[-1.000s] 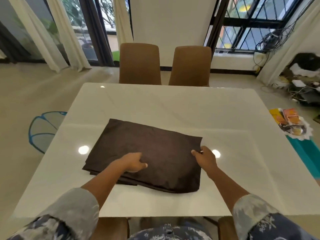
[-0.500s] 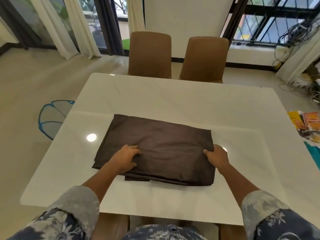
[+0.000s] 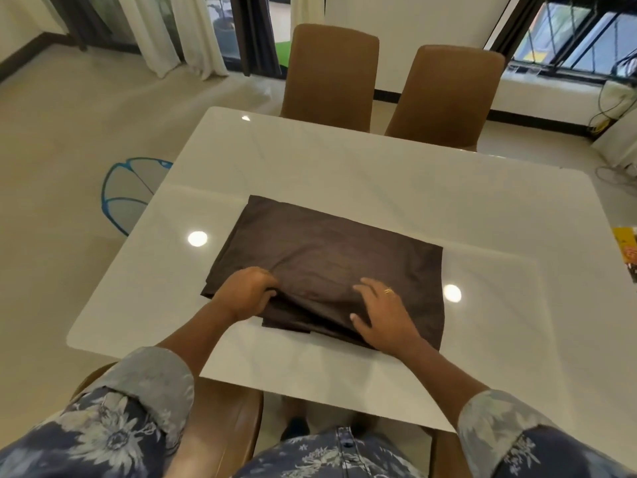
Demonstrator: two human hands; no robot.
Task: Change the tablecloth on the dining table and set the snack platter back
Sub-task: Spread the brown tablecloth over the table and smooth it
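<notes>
A folded dark brown tablecloth lies on the white glossy dining table, near its front edge. My left hand grips a fold at the cloth's near left corner, fingers curled into the fabric. My right hand lies on the cloth's near middle with fingers spread and the thumb at the top layer's edge; a ring shows on one finger. The snack platter is only partly in view at the right edge, off the table.
Two brown chairs stand at the table's far side, and another chair sits under the near edge. A blue-rimmed mesh cover lies on the floor to the left. Cables trail by the window at right.
My right hand left the cloth's right edge and moved left onto its near middle. My left hand curled tighter on the near left fold. The view tipped further down.
</notes>
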